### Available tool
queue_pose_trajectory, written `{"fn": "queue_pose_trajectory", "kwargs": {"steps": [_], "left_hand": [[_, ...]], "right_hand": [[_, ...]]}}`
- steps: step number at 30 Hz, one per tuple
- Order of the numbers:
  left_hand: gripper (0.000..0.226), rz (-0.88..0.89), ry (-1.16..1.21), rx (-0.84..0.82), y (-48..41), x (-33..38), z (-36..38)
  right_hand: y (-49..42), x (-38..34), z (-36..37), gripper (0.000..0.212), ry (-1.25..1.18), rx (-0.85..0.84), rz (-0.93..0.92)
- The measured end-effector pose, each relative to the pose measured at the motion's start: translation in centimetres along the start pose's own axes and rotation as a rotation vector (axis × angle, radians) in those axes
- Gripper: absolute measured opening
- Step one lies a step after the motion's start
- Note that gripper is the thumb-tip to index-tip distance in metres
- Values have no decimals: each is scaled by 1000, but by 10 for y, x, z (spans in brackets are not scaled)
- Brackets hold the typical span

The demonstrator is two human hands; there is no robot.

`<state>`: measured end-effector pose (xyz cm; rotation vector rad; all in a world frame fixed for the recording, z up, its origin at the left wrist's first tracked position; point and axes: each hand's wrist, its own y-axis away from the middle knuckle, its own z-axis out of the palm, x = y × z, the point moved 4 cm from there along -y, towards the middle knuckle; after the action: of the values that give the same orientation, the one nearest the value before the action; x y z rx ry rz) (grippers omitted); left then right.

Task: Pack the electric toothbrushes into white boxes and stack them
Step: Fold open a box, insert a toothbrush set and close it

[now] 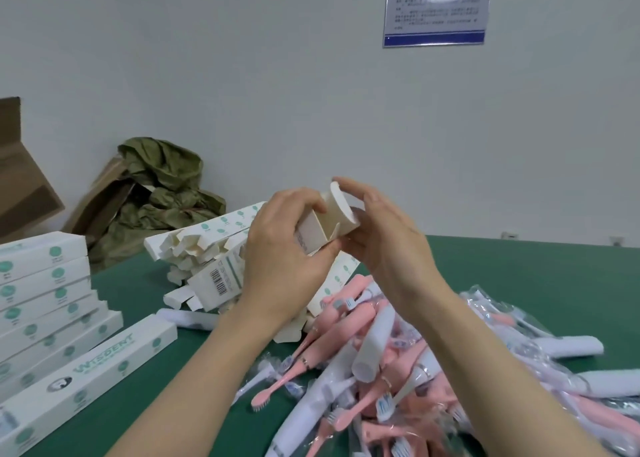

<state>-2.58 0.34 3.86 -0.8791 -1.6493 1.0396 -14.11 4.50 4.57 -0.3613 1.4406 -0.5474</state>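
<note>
Head view: the left hand gripped a white box above the table, fingers and thumb curled round its body. The box end facing the camera was open, with its flap raised. The right hand pinched that open end, fingers arched over the flap and thumb under the box. The toothbrushes, pink and white, some in clear wrap, lay heaped on the table below the hands. A pile of open boxes lay behind the left hand. At the left edge stood a stack of closed boxes, with one closed box lying flat just beside it. A carton and a green bag stood against the wall; a notice hung above
</note>
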Motion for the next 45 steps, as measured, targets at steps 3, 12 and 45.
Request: {"fn": "queue_pose_trajectory", "kwargs": {"steps": [3,12,45], "left_hand": [[44,-106,9,11,7,-7,-2],[50,-286,117,21,17,-14,-1],[41,-29,649,427,4,9,-52]], "right_hand": [[3,11,9,29,203,24,-106],[9,18,14,36,429,102,-188],[3,74,-7,33,184,84,659]]}}
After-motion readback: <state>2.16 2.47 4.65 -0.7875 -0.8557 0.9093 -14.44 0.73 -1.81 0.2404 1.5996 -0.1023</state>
